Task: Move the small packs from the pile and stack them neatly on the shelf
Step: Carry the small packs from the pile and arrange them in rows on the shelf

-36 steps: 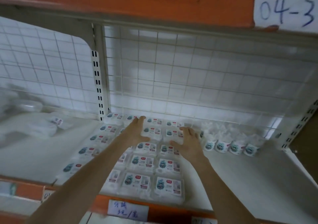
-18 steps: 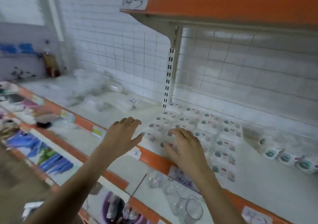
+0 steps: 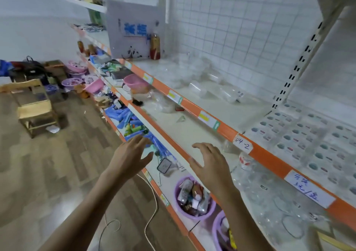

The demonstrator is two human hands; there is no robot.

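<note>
Both hands hang empty, fingers loosely spread: left hand, right hand. The small packs lie in rows on the shelf (far right); the next move, I'd judge, is fetching more packs.

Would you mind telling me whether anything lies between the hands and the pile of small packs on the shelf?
Nothing visible does: both the left hand and right hand hang empty in open air before the shelf edge.
</note>
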